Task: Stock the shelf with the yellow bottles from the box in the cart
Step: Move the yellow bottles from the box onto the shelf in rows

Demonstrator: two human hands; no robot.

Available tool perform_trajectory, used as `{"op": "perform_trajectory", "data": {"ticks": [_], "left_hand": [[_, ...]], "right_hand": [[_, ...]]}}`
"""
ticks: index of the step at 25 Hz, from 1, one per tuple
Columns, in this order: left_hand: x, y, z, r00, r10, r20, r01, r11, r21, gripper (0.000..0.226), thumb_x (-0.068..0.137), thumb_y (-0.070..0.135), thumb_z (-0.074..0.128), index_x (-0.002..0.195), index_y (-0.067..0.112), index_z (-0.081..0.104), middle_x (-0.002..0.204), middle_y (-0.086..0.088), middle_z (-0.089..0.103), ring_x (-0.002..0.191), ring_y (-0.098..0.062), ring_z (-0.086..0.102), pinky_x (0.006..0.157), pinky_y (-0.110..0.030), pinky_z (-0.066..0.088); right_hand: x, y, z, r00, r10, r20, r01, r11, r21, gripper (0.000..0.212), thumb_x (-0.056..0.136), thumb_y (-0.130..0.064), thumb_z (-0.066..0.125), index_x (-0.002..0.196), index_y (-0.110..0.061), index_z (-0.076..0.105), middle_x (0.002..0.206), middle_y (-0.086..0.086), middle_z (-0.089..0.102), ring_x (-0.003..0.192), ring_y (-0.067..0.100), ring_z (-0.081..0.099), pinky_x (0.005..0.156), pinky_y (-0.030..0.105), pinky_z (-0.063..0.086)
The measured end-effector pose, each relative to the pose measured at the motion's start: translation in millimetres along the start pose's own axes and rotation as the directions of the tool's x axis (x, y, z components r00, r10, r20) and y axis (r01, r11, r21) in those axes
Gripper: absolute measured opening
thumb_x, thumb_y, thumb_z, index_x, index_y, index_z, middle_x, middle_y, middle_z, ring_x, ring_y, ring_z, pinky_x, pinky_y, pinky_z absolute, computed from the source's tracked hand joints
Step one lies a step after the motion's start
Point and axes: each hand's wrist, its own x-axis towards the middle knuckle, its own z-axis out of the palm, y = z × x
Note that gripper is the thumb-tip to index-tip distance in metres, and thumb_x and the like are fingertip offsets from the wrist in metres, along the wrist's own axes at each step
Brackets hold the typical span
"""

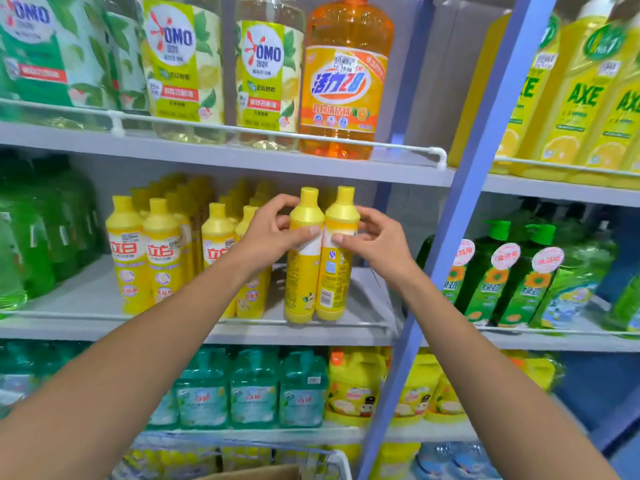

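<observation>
1. Matching the target against the stocked row at the left of the middle shelf: yellow bottles upright, front labels out, packed in tight files running to the back.
2. Leaving the box in the cart alone for now. Only its top edge shows at the bottom of the view, so cannot tell how much stock is left.
3. Gripping the left bottle with the left hand, fingers curled round the shoulder, thumb on the label.
4. Holding the right bottle flush against the left one, both upright, bases at the shelf's front rail. Cannot tell whether seated or just above it.
5. Gripping the right bottle with the right hand the same way, fingers wrapped behind, thumb on the label.
6. Noting barcode panels facing out on both. Probably best to spin each about its own axis before letting go, to match the row's facing.
7. Sliding the pair back as one unit, snug against the file on the left. Keep the grip low enough to avoid tipping.
8. Staying clear of the blue upright on the right.
</observation>
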Motion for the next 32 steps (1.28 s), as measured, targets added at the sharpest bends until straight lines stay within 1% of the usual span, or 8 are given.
{"op": "perform_trajectory", "data": {"ticks": [5,10,16,19,23,26,28,32], "left_hand": [[17,-34,21,0.994,0.011,-0.113,-0.005,0.998,0.06,0.052,0.076,0.018,0.085,0.12,0.014,0.057,0.108,-0.013,0.075,0.094,-0.016,0.071,0.086,-0.042,0.057],[14,-61,29,0.982,-0.002,-0.189,0.016,0.997,0.076,0.046,0.081,0.009,0.083,0.121,0.014,0.06,0.109,-0.009,0.074,0.09,-0.01,0.07,0.083,-0.036,0.057],[11,-78,32,0.949,-0.015,-0.316,0.056,0.991,0.122,0.063,0.073,0.038,0.089,0.125,0.021,0.056,0.114,0.003,0.069,0.101,-0.014,0.069,0.085,-0.036,0.06],[2,-80,44,0.928,0.023,-0.373,0.059,0.976,0.208,0.056,0.072,0.036,0.09,0.117,0.022,0.059,0.104,0.01,0.067,0.09,0.003,0.064,0.074,-0.017,0.054],[-1,-85,42,0.96,0.037,-0.278,0.017,0.982,0.189,0.051,0.079,0.022,0.086,0.123,0.018,0.062,0.109,0.006,0.07,0.095,0.007,0.063,0.078,-0.015,0.055],[-1,-91,30,0.985,0.026,-0.171,0.005,0.983,0.182,0.056,0.085,0.031,0.081,0.136,0.031,0.058,0.126,0.005,0.066,0.115,-0.006,0.063,0.093,-0.031,0.058],[-2,-91,30,0.991,0.033,-0.133,-0.007,0.982,0.191,0.058,0.089,0.032,0.076,0.142,0.035,0.053,0.131,0.008,0.063,0.119,-0.003,0.061,0.092,-0.023,0.057],[-2,-90,30,0.989,-0.008,-0.149,0.034,0.985,0.171,0.046,0.092,0.025,0.073,0.131,0.031,0.049,0.12,0.013,0.066,0.111,-0.001,0.064,0.092,-0.028,0.056]], "right_hand": [[25,43,-3,0.999,0.04,0.03,-0.041,0.998,0.038,0.062,0.074,-0.007,0.089,0.129,-0.012,0.063,0.112,0.009,0.075,0.094,0.021,0.076,0.082,0.037,0.063],[22,82,8,0.995,0.084,0.047,-0.086,0.995,0.054,0.061,0.077,-0.008,0.087,0.132,-0.015,0.062,0.112,0.004,0.076,0.097,0.018,0.075,0.081,0.033,0.062],[6,72,22,0.995,0.07,-0.065,-0.07,0.998,0.009,0.055,0.082,-0.031,0.084,0.131,-0.023,0.061,0.119,-0.011,0.07,0.104,0.0,0.068,0.076,0.018,0.056],[7,71,27,0.986,0.025,-0.164,-0.036,0.997,-0.064,0.054,0.079,-0.036,0.086,0.125,-0.021,0.062,0.115,-0.008,0.071,0.098,0.001,0.069,0.074,0.02,0.059],[6,79,19,0.997,0.019,-0.07,-0.022,0.998,-0.05,0.042,0.093,-0.019,0.074,0.133,-0.014,0.061,0.121,0.002,0.071,0.1,-0.003,0.068,0.077,0.01,0.051],[0,82,15,0.998,0.018,0.053,-0.02,0.999,0.032,0.043,0.102,-0.018,0.059,0.144,-0.015,0.053,0.128,0.003,0.069,0.112,0.007,0.068,0.087,0.019,0.055],[-3,80,14,0.993,0.017,0.118,-0.026,0.997,0.073,0.045,0.106,-0.02,0.053,0.15,-0.018,0.046,0.134,-0.002,0.066,0.12,0.011,0.065,0.094,0.025,0.056],[-13,76,25,0.997,0.071,-0.029,-0.068,0.995,0.071,0.051,0.092,-0.037,0.073,0.138,-0.027,0.053,0.126,-0.012,0.068,0.116,0.001,0.064,0.091,0.025,0.058]]}}
